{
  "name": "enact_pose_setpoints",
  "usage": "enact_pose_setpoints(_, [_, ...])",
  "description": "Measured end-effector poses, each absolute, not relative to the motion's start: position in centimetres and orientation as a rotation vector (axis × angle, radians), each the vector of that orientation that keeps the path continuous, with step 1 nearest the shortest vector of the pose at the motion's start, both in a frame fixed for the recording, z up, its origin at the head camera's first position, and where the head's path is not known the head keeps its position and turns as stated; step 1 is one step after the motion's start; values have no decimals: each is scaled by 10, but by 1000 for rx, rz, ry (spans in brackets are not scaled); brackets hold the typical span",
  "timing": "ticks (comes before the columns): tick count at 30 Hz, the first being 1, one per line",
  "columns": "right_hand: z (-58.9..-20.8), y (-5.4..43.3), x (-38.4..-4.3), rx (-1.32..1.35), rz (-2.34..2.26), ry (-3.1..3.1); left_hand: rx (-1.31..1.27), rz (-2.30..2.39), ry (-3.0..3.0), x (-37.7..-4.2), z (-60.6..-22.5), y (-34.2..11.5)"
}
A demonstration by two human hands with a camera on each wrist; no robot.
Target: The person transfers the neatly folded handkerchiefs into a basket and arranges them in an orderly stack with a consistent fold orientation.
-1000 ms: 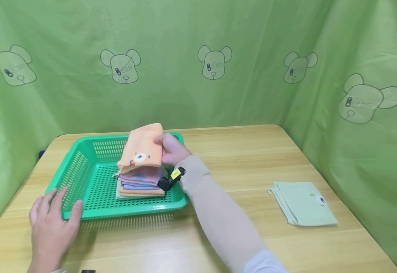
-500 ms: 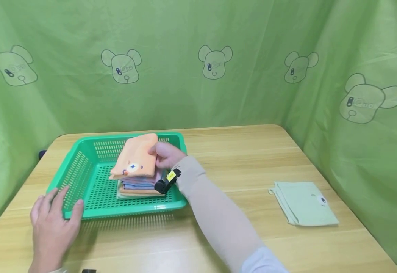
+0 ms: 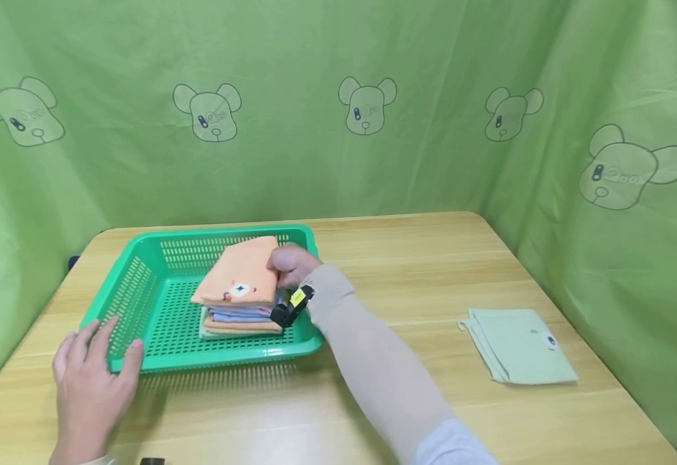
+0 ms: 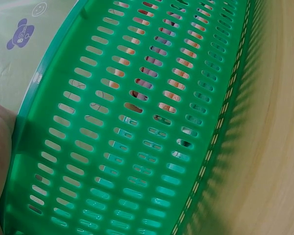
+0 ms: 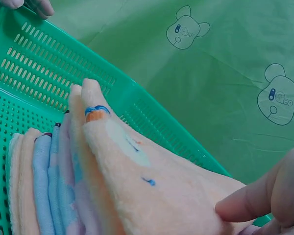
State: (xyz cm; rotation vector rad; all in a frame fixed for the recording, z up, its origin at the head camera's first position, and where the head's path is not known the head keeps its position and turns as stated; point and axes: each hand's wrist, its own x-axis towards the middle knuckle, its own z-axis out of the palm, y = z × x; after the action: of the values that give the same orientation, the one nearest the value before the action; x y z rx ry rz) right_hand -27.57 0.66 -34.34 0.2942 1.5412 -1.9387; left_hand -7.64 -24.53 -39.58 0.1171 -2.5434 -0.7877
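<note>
My right hand [image 3: 294,263] pinches the right edge of a folded orange towel [image 3: 242,268] with an embroidered face. That towel lies over a stack of folded towels [image 3: 239,320] in purple, blue, orange and pale green, inside the green plastic basket [image 3: 228,363]. In the right wrist view the thumb [image 5: 255,196] presses the orange towel [image 5: 157,181], whose front part stands a little off the stack. At the basket's near-left corner my left hand [image 3: 91,381] rests on the rim, fingers over it and thumb along the near side. The left wrist view shows mostly the slotted basket wall [image 4: 112,127].
A folded pale green towel [image 3: 521,347] lies on the wooden table [image 3: 385,290] at the right. Green curtains [image 3: 292,174] with bear outlines hang behind and at both sides. A small black object [image 3: 152,461] shows at the bottom edge.
The orange towel has come down onto the stack with my right hand, shifting left and then slightly back right. My left hand stays on the basket rim.
</note>
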Motion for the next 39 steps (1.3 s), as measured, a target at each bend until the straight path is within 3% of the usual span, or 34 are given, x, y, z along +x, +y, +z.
enact_pose_setpoints(21, [-338, 16, -276, 409, -1872, 1665, 107, -795, -2526, -77, -395, -245])
enact_pose_setpoints(39, [-332, 21, -275, 340, -1895, 1723, 118, -801, -2538, -76, -396, -245])
